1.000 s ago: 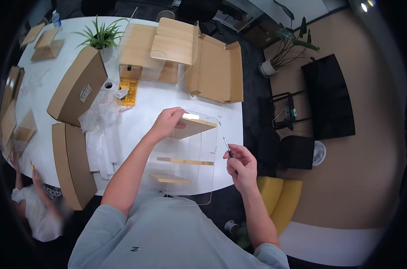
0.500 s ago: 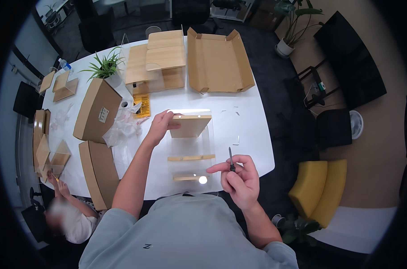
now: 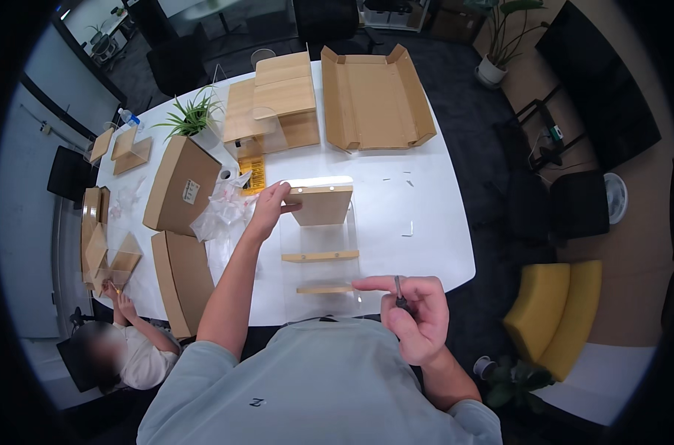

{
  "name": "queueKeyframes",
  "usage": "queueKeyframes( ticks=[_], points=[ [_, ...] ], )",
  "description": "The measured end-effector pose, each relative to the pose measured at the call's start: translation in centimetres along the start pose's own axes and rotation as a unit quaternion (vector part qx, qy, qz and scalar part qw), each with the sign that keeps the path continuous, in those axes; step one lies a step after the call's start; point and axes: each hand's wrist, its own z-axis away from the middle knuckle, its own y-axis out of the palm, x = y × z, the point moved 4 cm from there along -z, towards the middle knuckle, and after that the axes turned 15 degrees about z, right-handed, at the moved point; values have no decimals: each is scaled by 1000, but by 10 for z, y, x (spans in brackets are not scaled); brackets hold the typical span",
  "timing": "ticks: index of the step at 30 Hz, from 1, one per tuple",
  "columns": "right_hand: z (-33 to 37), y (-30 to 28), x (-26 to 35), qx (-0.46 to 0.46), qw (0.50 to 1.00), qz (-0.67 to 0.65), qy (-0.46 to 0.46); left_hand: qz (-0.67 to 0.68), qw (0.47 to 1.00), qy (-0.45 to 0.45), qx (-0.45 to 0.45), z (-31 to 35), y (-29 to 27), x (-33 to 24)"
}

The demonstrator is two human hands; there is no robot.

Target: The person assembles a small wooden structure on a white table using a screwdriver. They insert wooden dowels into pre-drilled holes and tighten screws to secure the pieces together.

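My left hand point(image 3: 268, 213) is closed on the left end of an upright wooden board point(image 3: 323, 208), fingers wrapped round its edge. That board belongs to a piece with clear acrylic panels point(image 3: 292, 276), lying on the white table in front of me. Two more wooden boards cross it: a middle one point(image 3: 320, 256) and a near one point(image 3: 324, 289). My right hand point(image 3: 418, 319) holds a small screwdriver point(image 3: 400, 297) with a dark handle, curled in the fingers. Its index finger stretches left, the tip by the right end of the near board; whether it touches cannot be told.
An open cardboard tray point(image 3: 377, 104) and a wood-and-acrylic unit point(image 3: 285, 93) stand at the far side. Cardboard boxes point(image 3: 177, 185), plastic wrap point(image 3: 222, 211) and a potted plant point(image 3: 192, 115) lie left. Small metal parts point(image 3: 408, 228) rest right. Another person point(image 3: 144, 345) works at left.
The view has shifted, moving the surroundings rightward in the picture. My right hand has turned the screwdriver and brought its index finger to the near board's end. My left hand keeps its hold.
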Motion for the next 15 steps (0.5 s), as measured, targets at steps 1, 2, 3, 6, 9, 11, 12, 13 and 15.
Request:
queueKeyframes(
  ticks=[1,2,3,6,9,11,12,13,15],
  points=[
    [0,-2,-3,-6,1000,4,7,-5,1000,0,-7,1,0,0],
    [0,-5,-7,-12,1000,-2,24,-10,1000,-1,-18,3,1,-1],
    [1,-9,-12,-18,999,-7,41,-15,999,-1,-29,6,3,-2],
    [3,-17,-24,-32,996,-39,69,-16,999,1,-43,11,7,-5],
    [4,-23,-29,-38,995,-60,71,-18,999,1,-45,12,5,-2],
    [5,-27,-31,-35,994,-77,75,-23,998,-2,-52,13,4,-2],
    [4,-29,-32,-36,991,-95,86,-26,998,-4,-58,14,6,-3],
    [3,-31,-32,-37,988,-114,96,-30,997,-6,-65,15,6,-4],
    [0,-35,-30,-34,980,-156,117,-27,996,-5,-80,17,4,-2]
  ],
)
